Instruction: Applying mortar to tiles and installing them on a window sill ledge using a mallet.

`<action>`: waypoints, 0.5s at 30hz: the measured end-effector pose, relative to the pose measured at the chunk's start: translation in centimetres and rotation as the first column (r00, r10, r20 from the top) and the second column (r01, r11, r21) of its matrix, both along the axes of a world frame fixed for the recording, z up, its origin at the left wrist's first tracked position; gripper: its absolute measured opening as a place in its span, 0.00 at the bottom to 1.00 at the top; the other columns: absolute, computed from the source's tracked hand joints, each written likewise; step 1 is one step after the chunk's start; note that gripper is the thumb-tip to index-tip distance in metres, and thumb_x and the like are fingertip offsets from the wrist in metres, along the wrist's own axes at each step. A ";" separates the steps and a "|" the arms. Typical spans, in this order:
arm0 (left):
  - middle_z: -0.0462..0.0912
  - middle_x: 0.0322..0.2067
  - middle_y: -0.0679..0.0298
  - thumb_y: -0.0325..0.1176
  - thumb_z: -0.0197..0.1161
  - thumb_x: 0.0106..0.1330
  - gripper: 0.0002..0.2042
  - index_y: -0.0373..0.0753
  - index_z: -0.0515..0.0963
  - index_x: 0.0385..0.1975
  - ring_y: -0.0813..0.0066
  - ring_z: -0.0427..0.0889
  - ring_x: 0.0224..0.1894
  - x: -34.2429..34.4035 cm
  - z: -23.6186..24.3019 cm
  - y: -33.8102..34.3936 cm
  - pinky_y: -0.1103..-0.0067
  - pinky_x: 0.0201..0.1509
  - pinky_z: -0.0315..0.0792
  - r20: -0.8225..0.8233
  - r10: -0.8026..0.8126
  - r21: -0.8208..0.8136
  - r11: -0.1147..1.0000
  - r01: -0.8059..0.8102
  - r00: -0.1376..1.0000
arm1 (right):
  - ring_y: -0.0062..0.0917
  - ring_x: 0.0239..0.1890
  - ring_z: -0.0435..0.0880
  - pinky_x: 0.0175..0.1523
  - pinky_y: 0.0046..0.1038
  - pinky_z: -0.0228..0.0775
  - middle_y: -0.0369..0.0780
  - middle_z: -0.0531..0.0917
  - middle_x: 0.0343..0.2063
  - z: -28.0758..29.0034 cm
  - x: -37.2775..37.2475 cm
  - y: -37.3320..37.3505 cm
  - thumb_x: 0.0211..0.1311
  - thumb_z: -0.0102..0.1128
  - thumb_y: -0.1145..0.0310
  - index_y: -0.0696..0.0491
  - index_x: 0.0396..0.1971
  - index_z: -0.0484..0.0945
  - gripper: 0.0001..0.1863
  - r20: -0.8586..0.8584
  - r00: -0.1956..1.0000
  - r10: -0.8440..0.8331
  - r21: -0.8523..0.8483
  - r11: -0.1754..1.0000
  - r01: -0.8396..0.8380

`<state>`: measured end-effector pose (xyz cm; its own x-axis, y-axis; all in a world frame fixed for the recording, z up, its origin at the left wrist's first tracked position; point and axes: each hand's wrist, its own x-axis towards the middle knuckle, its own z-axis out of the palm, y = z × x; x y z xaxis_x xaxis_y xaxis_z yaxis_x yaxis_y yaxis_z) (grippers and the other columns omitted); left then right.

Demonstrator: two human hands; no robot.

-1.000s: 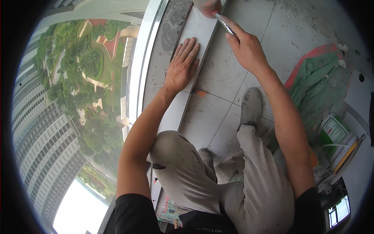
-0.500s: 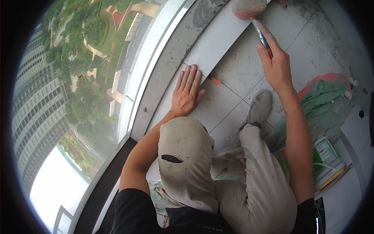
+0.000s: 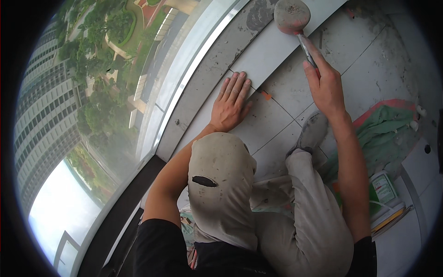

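My right hand [image 3: 326, 90] is wrapped round the handle of a rubber mallet [image 3: 292, 16], its index finger stretched along the shaft. The mallet's round head is worn grey with reddish sides, and it is over the long pale tile strip [image 3: 281, 53] by the window ledge. Whether the head touches the tile I cannot tell. My left hand [image 3: 230, 105] lies flat on the strip with its fingers extended, close to a joint between two tiles. An orange scrap [image 3: 266, 95] lies on the floor tiles beside that hand.
A grey ledge [image 3: 247, 44] and a window [image 3: 175, 87] run along the left, with trees and buildings far below. My shoe [image 3: 314, 131] stands on the floor tiles. At right lie a green and red cloth [image 3: 385, 131] and a green and white container [image 3: 383, 189].
The mallet's head has tilted, so more of its round grey face shows. My left hand stays flat on the tile, while the whole view has shifted slightly.
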<state>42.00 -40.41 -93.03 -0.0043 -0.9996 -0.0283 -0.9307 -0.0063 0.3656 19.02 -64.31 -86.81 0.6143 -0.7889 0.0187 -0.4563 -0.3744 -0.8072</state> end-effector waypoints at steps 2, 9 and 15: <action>0.60 0.88 0.50 0.41 0.78 0.71 0.45 0.38 0.63 0.86 0.50 0.56 0.90 -0.2 0.1 -0.2 0.55 0.93 0.51 -0.022 0.013 0.015 1.000 -0.012 1.000 | 0.24 0.26 0.70 0.39 0.32 0.74 0.41 0.78 0.27 -0.1 -0.4 0.2 0.85 0.60 0.69 0.41 0.85 0.72 0.32 -0.008 1.000 -0.004 0.005 1.000 0.004; 0.60 0.88 0.50 0.41 0.75 0.73 0.44 0.39 0.63 0.86 0.50 0.56 0.90 -0.1 0.0 -0.3 0.55 0.93 0.51 -0.023 0.000 0.017 1.000 0.000 1.000 | 0.25 0.27 0.73 0.42 0.33 0.77 0.44 0.85 0.34 -0.4 -0.4 1.0 0.85 0.61 0.70 0.43 0.84 0.73 0.31 -0.011 1.000 0.005 -0.003 1.000 -0.005; 0.62 0.87 0.53 0.39 0.70 0.79 0.37 0.40 0.66 0.85 0.52 0.57 0.90 0.5 -0.3 -0.6 0.57 0.93 0.52 -0.047 0.041 -0.010 0.999 -0.042 0.998 | 0.25 0.29 0.76 0.45 0.32 0.79 0.46 0.91 0.44 -0.3 -1.0 1.5 0.85 0.60 0.70 0.44 0.83 0.73 0.31 0.021 1.000 0.013 0.030 0.999 -0.013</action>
